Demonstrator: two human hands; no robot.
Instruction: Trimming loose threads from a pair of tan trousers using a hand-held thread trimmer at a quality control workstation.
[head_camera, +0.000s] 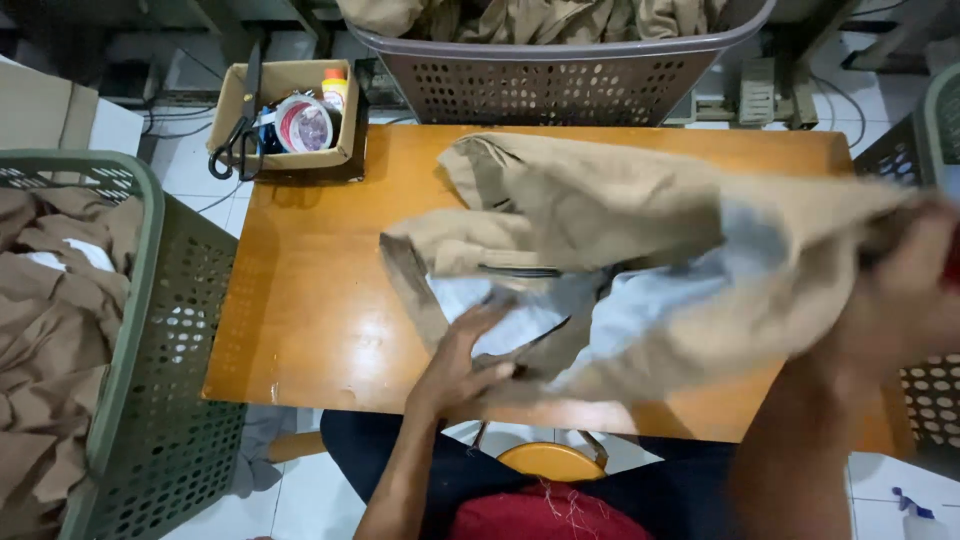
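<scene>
A tan garment with a pale grey lining (600, 260) lies spread over the orange wooden table (310, 300). My left hand (465, 360) presses down on its near edge, fingers closed over a fold of the fabric. My right hand (905, 290), blurred by motion, grips the garment's right end and lifts it off the table at the right edge.
A green basket of brown cloth (140, 330) stands at the left. A grey basket of tan cloth (560, 60) stands behind the table. A cardboard box (290, 115) with scissors, tape and a bottle sits at the far left corner. Another basket (930, 390) is at the right.
</scene>
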